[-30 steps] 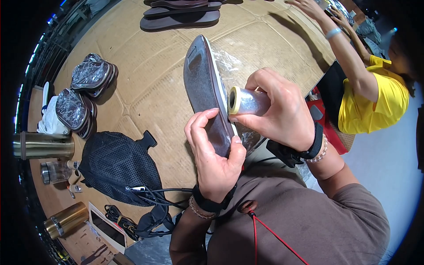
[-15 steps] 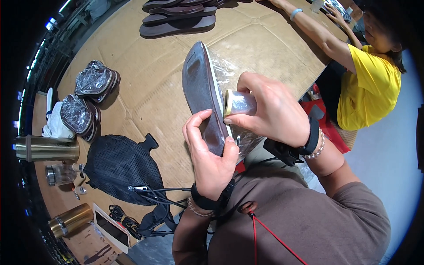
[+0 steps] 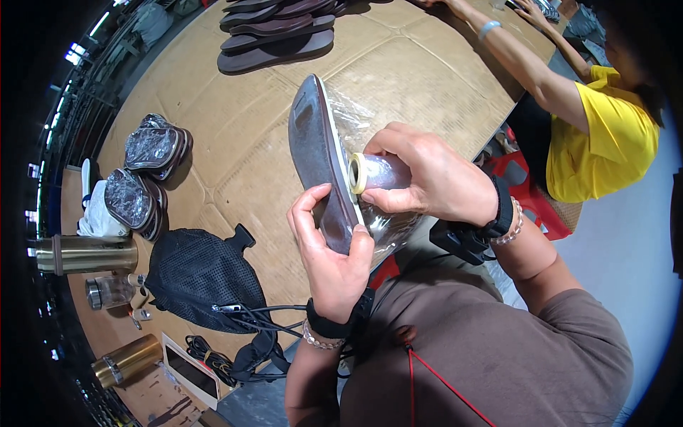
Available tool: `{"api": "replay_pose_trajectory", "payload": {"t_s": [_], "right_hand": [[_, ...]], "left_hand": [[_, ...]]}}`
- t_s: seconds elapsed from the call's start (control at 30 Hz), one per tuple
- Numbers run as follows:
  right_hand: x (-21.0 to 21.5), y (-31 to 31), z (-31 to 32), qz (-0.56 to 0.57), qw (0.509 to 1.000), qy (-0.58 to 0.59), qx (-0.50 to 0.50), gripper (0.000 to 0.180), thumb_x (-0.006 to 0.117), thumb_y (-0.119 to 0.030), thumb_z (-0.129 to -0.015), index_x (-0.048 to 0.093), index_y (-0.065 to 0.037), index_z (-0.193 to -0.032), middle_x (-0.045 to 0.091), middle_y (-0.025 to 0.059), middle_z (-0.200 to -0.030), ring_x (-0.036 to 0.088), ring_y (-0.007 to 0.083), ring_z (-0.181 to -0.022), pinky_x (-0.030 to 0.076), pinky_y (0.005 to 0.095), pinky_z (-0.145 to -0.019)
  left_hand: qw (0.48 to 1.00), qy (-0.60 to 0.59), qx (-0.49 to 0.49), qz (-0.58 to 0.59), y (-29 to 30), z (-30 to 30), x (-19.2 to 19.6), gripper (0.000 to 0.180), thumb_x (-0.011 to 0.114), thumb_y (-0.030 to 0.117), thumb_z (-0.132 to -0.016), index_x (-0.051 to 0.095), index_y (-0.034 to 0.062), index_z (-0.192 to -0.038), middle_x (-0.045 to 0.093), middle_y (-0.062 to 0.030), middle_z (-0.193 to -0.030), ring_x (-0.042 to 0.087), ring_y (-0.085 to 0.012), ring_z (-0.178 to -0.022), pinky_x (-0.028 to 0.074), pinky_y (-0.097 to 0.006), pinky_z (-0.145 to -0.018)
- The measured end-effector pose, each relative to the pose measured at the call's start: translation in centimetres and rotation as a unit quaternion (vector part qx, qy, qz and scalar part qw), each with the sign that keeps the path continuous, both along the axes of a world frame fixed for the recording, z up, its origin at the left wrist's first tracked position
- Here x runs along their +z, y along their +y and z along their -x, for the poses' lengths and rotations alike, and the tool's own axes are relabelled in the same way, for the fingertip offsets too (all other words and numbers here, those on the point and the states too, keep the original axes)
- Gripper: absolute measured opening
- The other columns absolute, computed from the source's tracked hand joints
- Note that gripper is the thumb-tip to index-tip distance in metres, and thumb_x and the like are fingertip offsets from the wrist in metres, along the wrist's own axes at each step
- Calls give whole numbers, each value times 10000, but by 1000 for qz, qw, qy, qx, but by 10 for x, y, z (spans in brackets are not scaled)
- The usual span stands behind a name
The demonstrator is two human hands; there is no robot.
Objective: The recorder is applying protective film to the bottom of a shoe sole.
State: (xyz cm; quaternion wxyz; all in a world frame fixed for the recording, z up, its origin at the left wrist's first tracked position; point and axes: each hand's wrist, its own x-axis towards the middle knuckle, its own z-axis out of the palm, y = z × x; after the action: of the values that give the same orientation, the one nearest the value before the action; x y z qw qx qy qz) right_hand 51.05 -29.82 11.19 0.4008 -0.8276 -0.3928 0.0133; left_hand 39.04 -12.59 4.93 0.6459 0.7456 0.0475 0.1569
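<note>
A dark brown shoe sole point(image 3: 310, 139) with a pale edge is held up on its side, toe end away from me. My left hand point(image 3: 331, 267) is closed round its near end, fingers on the left face and thumb on the pale edge. My right hand point(image 3: 452, 178) grips a small roll of clear film point(image 3: 384, 174) with a yellowish core, close against the sole's right edge. Clear film point(image 3: 356, 114) spreads out along the right side of the sole. My right hand and the roll hide part of that side.
More brown soles point(image 3: 277, 50) lie stacked at the far side of the cardboard-covered table point(image 3: 235, 142). Film-wrapped bundles point(image 3: 153, 146), a black mesh bag point(image 3: 203, 281), metal flasks point(image 3: 89, 254) and a phone point(image 3: 191, 370) line the left. A person in yellow point(image 3: 605, 135) works at the right.
The roll has shifted slightly left along the sole's edge and turned, with its open end showing more. The whole view has shifted slightly. Both hands keep their grip.
</note>
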Motion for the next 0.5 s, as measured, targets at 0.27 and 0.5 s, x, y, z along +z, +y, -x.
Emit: {"api": "replay_pose_trajectory", "payload": {"t_s": [0.27, 0.5], "right_hand": [[-1, 5, 10, -24, 999, -25, -40, 427, 889, -223, -770, 694, 8, -1071, 660, 184, -965, 680, 393, -888, 558, 441, -797], [3, 10, 19, -2, 989, -87, -118, 499, 940, -243, -745, 693, -3, -1105, 646, 136, -1009, 690, 321, -883, 554, 382, -753]], "left_hand": [[1000, 5, -7, -14, 2, 2, -1, 680, 552, -137, -883, 358, 22, -1515, 416, -126, -1481, 608, -139, -1130, 521, -276, -867], [998, 20, 35, 54, -6, 0, 9, 623, 662, 0, -767, 488, -9, -1365, 492, -204, -1325, 503, -373, -1282, 380, -490, -1151]]}}
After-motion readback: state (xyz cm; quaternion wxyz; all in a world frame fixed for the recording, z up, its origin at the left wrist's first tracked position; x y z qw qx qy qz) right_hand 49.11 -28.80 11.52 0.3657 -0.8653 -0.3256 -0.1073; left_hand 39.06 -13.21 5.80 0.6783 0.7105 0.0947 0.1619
